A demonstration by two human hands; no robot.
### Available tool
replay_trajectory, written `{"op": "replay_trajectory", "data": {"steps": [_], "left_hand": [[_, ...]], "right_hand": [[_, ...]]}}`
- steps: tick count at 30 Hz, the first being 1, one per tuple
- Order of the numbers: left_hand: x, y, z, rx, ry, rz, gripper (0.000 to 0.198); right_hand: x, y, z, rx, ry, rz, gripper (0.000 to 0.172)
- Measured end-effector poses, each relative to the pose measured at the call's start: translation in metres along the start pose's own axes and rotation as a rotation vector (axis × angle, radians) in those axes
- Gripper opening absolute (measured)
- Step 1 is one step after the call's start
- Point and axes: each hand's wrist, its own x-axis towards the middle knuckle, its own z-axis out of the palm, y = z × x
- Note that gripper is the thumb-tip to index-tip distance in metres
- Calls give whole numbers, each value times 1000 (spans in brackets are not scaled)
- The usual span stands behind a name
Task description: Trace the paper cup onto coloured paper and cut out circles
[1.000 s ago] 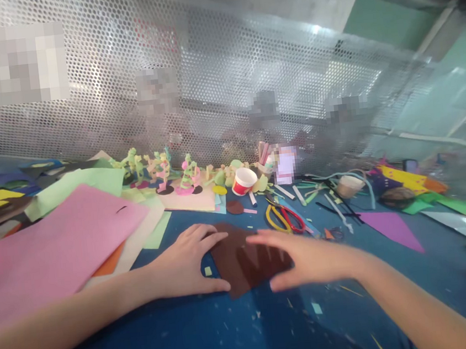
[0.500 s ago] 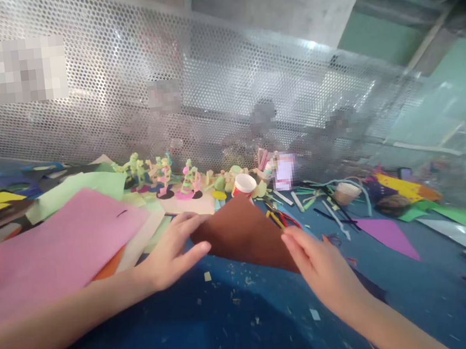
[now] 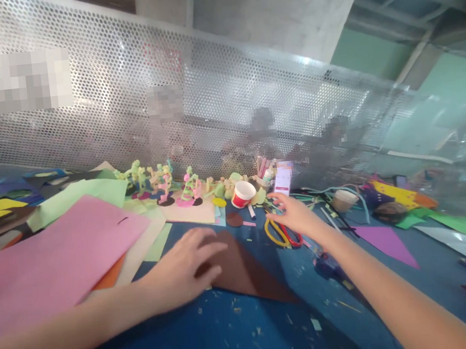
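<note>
Left hand: the left hand (image 3: pixel 184 268) lies flat, palm down and fingers spread, pressing on the near left corner of the brown paper (image 3: pixel 245 273); it grips nothing.
Right hand: the right hand (image 3: pixel 293 217) is stretched forward, fingers loose and released, over the top of the scissors (image 3: pixel 285 240). Whether it touches them cannot be told.
Brown paper: flat on the blue desk (image 3: pixel 233 335), partly under the left hand and reaching out to its right, towards the right forearm.
Scissors: yellow and red handles, on the desk just under and nearer than the right hand.
Left of the left hand: a large pink sheet (image 3: pixel 50 255) on a stack of coloured sheets.
Beyond the hands: a red and white paper cup (image 3: pixel 243 194) and small paper figures (image 3: pixel 162 179), in front of a perforated mesh screen (image 3: pixel 126 108).
Right of the right hand: a purple triangle (image 3: pixel 385 239) of paper.
</note>
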Motion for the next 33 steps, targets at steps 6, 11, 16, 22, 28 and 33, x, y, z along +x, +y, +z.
{"op": "replay_trajectory", "data": {"steps": [6,11,16,22,28,33], "left_hand": [[-9,20,0,-100,-209,119,47],[-9,17,0,-161,-113,156,35],[-1,10,3,-344,-2,-44,32],[3,-2,4,-598,246,-288,33],[1,1,-1,-829,184,-174,36],[9,1,4,-969,11,-89,80]], "right_hand": [[49,-11,42,18,155,-165,46],[61,-16,34,114,296,-105,23],[15,-44,-5,262,217,-177,28],[-66,-88,1,183,-84,-459,9],[-82,-94,22,181,-148,-481,5],[-84,-95,28,181,-112,-474,5]]}}
